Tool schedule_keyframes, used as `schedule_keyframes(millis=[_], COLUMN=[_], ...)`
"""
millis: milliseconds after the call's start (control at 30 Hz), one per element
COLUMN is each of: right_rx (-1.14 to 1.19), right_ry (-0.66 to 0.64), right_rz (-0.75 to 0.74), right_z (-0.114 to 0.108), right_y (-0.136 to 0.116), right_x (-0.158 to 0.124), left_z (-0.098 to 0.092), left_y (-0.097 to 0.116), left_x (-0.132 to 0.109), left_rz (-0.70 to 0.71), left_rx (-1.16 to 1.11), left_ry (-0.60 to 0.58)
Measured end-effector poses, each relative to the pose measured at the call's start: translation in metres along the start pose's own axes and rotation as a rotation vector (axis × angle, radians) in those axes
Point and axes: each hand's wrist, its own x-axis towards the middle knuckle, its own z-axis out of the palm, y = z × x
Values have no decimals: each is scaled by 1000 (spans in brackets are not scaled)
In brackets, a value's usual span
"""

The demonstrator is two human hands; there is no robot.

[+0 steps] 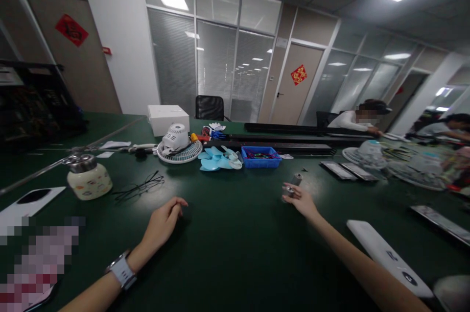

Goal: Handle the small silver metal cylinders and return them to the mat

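My right hand (pixel 303 202) is closed on a small silver-grey metal cylinder (pixel 287 192) at the right of the green table (pixel 227 248). A second metal cylinder (pixel 296 179) stands upright just behind those fingers. Whether these are small motors or batteries I cannot tell. My left hand (pixel 164 221), with a pale-strapped watch at the wrist, rests loosely over the table with bent fingers and nothing in it. Nearest to it lies a pair of glasses (pixel 141 187). Light blue fan blades (pixel 219 159) and a blue tray (pixel 260 159) of small coloured parts are farther back.
A cream jar (pixel 90 182) stands at left near a pixelated phone. Behind are a white fan body (pixel 176 141), white box (pixel 168 120) and long black bars (pixel 271 146). A white rectangular device (pixel 387 255) lies under my right forearm. Other people (pixel 350 118) sit at far right.
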Motion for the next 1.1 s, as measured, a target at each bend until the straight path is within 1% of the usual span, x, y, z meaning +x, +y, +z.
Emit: schedule_keyframes(millis=[100,133,200,267,333,400,467,633,700,767,833,900,967,1033,1100], right_rx=[102,108,106,105,112,118,124,136,129,113,85,54,28,15,9], right_ry=[-254,-310,-379,-410,-440,-473,-487,-472,-462,-458,-459,-463,-474,-487,-499], right_rz=[18,-13,-93,-167,-225,-262,-269,-254,-253,-244,-244,-261,-278,-275,-262], right_z=[67,90,133,165,183,190,190,189,190,191,189,187,184,182,181], right_y=[-30,-39,-56,-67,-73,-75,-73,-69,-69,-70,-72,-75,-78,-82,-85], right_x=[-18,-26,-40,-51,-58,-60,-60,-59,-59,-60,-61,-62,-62,-63,-63], left_z=[8,12,20,29,36,40,41,39,37,33,27,19,13,9,8], left_y=[14,21,36,49,58,63,66,75,81,82,77,63,46,30,21], left_x=[-3,-4,-6,-6,-3,3,9,22,24,25,24,20,16,11,8], left_rz=[59,91,191,274,300,312,313,309,311,294,263,228,170,97,61], left_rx=[-21,-28,-44,-66,-84,-94,-104,-93,-91,-126,-178,-204,-184,-143,-116], left_ry=[43,65,92,115,107,94,72,19,30,75,135,158,113,8,-87])
